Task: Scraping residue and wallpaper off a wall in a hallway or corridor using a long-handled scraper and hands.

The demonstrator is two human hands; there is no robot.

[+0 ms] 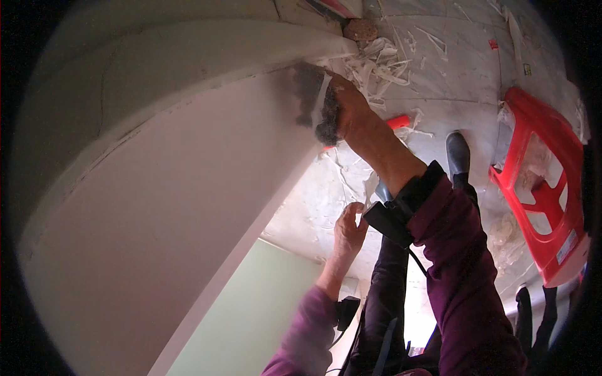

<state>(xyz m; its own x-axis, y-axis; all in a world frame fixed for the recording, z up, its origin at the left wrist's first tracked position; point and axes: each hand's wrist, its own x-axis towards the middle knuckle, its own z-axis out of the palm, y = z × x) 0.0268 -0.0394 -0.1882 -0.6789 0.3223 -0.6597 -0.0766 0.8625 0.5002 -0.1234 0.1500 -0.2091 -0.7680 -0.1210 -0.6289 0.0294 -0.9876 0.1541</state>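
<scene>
My right hand (pixel 349 101) presses a dark, fuzzy pad (pixel 328 123) against the pale wall (pixel 211 155), close to the wall's lower edge and corner. The pad is blurred, with a whitish band across it, so its exact kind is unclear. Lower down and nearer my body, my left hand (pixel 349 230) pinches a thin white strip (pixel 369 188) between thumb and fingers. Behind my right forearm a short red cylindrical piece (pixel 398 122) lies on the floor, partly hidden.
Shredded white film (pixel 381 61) litters the sheet-covered floor (pixel 461 84) beside a rough brown lump (pixel 360 29). A red plastic stool (pixel 517 188) is tipped over at right. My shoe (pixel 457 152) stands between. A green wall surface (pixel 254 286) adjoins the corner.
</scene>
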